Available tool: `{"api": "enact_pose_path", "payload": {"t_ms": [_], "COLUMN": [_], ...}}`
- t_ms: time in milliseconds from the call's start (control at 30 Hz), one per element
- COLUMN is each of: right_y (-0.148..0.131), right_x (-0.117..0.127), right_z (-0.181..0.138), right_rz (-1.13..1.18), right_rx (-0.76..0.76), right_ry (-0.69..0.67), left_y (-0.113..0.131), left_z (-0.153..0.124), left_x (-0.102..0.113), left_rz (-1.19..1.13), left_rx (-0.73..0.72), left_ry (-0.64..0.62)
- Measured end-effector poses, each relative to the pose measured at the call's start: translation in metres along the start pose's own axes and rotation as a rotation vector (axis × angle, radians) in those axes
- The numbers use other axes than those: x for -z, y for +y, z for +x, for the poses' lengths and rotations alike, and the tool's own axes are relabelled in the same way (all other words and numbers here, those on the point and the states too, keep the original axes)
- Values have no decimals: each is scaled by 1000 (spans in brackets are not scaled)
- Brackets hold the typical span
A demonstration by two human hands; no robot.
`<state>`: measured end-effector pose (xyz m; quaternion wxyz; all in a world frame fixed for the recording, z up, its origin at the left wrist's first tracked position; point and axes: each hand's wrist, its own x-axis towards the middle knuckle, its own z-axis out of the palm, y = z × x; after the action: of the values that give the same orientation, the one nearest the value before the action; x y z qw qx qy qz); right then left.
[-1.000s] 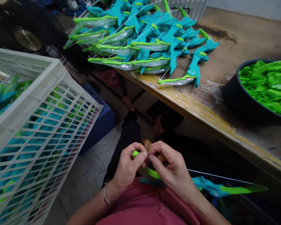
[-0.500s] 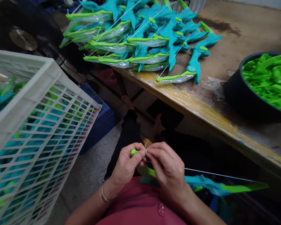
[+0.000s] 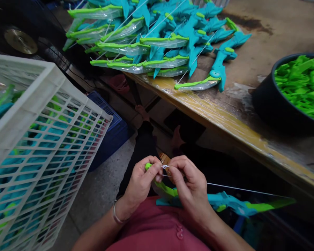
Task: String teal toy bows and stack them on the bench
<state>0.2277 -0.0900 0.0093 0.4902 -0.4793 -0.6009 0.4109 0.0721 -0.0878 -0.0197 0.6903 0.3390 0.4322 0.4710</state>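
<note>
A teal and green toy bow [image 3: 221,198] lies across my lap, with its far limb pointing right. My left hand [image 3: 140,179] is closed around the green tip [image 3: 148,166] of the near limb. Between both hands a white string [image 3: 238,189] shows a small loose knot or loop [image 3: 165,167]. The thumb and finger of my right hand [image 3: 189,179] pinch the string's short end beside that knot. From the left fingers the rest of the string runs behind my right hand to the bow's far tip. My right hand hides part of the bow's middle.
Many similar toy bows [image 3: 166,42] are piled on the wooden table [image 3: 251,129]. At the right stands a black tub [image 3: 267,104] full of green plastic parts. A white crate [image 3: 51,87] holding more bows is at my left, near a blue box [image 3: 112,139].
My right hand has drawn slightly away from the left, so the knot in the string now shows between them. The bow has barely shifted; the view has moved a little.
</note>
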Motion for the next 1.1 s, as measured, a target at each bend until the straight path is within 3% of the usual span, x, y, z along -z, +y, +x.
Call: {"api": "enact_pose_path", "payload": {"t_ms": [167,467,667,833,1100], "right_y": [1,-5,-12,-18,-29], "right_x": [1,2,19,32,43], "right_z": [-4,3,4,-1,-7], "right_rz": [0,-165,-379,-559,-635], "right_rx": [19,213,265,335,278], "right_ry": [34,-95,-176,-151,-175], "left_y": [1,-2,-2,-1,-1], "left_z": [1,-3,-1,1,2], "left_x": [-1,2,1,-1,0], "left_rz": [0,79,26,-10,-27], "left_rx": [7,-16,-32,-43,-31], "left_ry": [-30,-36,-33,-48,-67]}}
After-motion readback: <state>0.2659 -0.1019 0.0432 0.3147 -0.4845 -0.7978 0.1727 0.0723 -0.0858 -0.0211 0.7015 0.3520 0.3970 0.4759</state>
